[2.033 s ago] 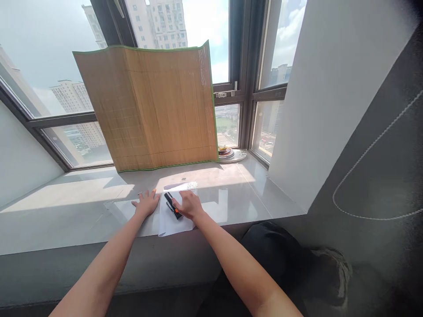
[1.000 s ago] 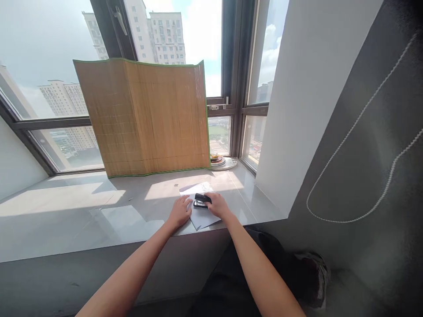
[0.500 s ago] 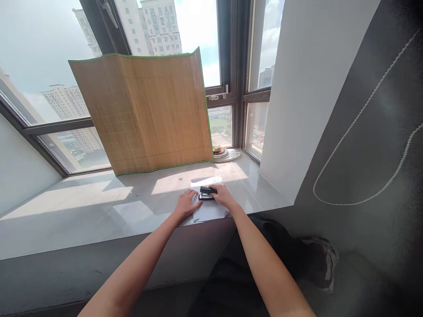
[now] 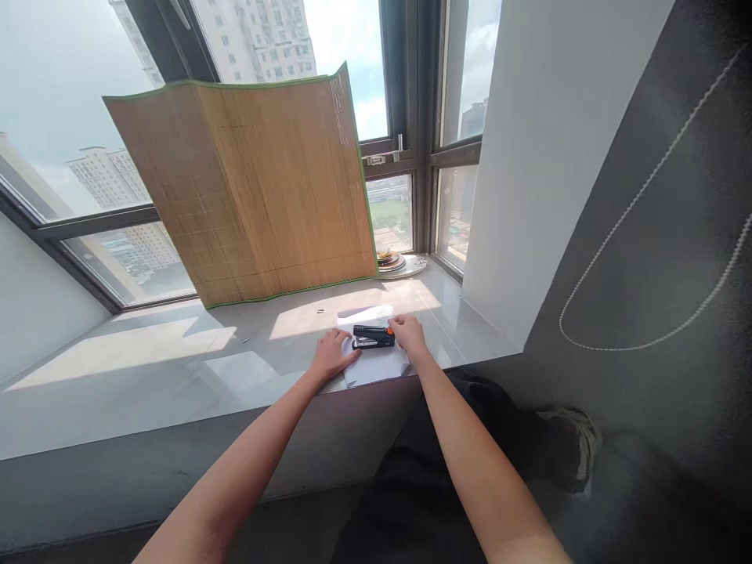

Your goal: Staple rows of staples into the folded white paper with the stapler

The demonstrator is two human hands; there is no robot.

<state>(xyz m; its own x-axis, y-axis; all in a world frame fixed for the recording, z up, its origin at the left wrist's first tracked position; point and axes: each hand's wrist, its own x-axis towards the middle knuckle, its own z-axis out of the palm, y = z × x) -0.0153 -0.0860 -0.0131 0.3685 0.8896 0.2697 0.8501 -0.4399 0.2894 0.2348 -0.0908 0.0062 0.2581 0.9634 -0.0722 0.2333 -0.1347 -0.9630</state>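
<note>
On the light window sill [image 4: 294, 356], a white paper [image 4: 376, 366] is laid flat near the front edge, probably so that it can be reached easily and be supported from below. On the paper, the black stapler [image 4: 379, 341] is placed crosswise, between the two hands, with its upper arm raised a little from the base. Its end with the orange part is touched by the bent fingers of the right hand [image 4: 410, 335]; whether this end is firmly pinched or only touched cannot be told. The left hand [image 4: 330, 354] is spread with its palm down at the left edge of the paper, beside the front end of the stapler, and by this light pressure the sheet is perhaps prevented from sliding. Behind, the bamboo mat [image 4: 282, 188] is stood up against the window, maybe for shade, and the stacked plates [image 4: 392, 266] are set beside its lower right corner.
</note>
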